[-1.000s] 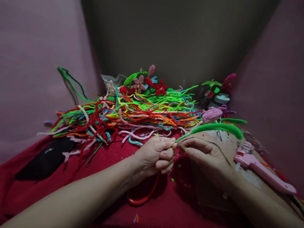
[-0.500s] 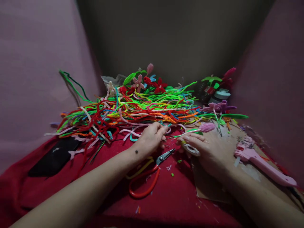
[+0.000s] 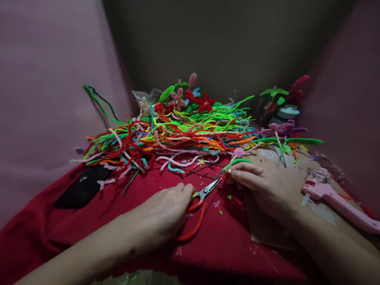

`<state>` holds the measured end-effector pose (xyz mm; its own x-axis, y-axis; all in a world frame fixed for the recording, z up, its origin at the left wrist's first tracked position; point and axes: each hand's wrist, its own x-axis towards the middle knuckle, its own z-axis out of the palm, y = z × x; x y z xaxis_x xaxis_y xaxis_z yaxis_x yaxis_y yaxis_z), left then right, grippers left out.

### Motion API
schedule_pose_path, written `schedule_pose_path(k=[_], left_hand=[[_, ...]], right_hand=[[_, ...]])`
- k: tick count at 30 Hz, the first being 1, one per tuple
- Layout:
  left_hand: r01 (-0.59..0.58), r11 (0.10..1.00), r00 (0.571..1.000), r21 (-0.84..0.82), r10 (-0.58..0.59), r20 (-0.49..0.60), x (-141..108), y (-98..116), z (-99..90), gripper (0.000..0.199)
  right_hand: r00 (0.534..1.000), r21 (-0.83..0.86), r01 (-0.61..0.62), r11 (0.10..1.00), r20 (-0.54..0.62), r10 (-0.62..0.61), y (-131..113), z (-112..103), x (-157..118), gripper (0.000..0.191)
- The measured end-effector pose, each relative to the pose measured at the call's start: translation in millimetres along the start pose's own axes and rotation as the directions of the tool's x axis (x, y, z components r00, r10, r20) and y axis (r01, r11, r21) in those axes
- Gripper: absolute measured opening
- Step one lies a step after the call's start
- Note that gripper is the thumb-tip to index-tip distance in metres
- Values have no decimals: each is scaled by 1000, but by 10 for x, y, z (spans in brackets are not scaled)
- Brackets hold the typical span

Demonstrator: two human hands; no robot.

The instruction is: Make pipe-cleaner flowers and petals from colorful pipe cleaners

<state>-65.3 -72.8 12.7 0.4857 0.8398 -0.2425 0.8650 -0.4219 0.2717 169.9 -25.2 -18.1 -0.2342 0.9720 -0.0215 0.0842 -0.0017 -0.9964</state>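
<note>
Red-handled scissors (image 3: 192, 229) lie on the red cloth with their blades pointing up and right. My left hand (image 3: 169, 209) is closed over the left side of their handles, its fingertips near a small yellow piece; what they pinch is hidden. To the right, my right hand (image 3: 255, 182) pinches a thin stem with a green leaf (image 3: 242, 161) on it. A pink fuzzy bud (image 3: 238, 152) shows just above that leaf. The scissor tips are close to my right fingertips, with a small gap between.
A large heap of coloured pipe cleaners (image 3: 190, 134) spreads behind the hands, with fuzzy flowers (image 3: 206, 103) at its back. A black flat object (image 3: 81, 190) lies left. A pink glue gun (image 3: 341, 202) rests on cardboard (image 3: 261, 225) at right, near a lidded bottle (image 3: 286, 114).
My left hand has moved down and left, from beside the stem to the scissors. The white ring in my right hand no longer shows, and the pink bud now appears further back. The view has shifted slightly.
</note>
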Motion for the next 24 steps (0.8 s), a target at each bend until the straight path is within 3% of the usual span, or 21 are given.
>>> schedule_pose_path(k=[4, 9, 13, 16, 24], left_hand=[[-1, 974, 994, -227, 27, 107, -7, -11, -161, 15], [125, 843, 981, -522, -28, 191, -94, 63, -167, 24], [120, 837, 960, -534, 39, 277, -157, 144, -127, 9], [42, 836, 962, -547, 113, 247, -156, 203, -110, 5], [43, 873, 971, -486, 77, 225, 33, 257, -126, 8]], right_hand=[[999, 74, -6, 997, 42, 3, -10, -10, 16, 10], [999, 84, 2, 997, 44, -6, -41, -29, 27, 6], [998, 72, 35, 997, 41, -38, -43, -39, 26, 4], [998, 58, 38, 998, 51, -41, -38, -49, 30, 5], [996, -25, 70, 997, 57, -68, -40, -87, 54, 9]])
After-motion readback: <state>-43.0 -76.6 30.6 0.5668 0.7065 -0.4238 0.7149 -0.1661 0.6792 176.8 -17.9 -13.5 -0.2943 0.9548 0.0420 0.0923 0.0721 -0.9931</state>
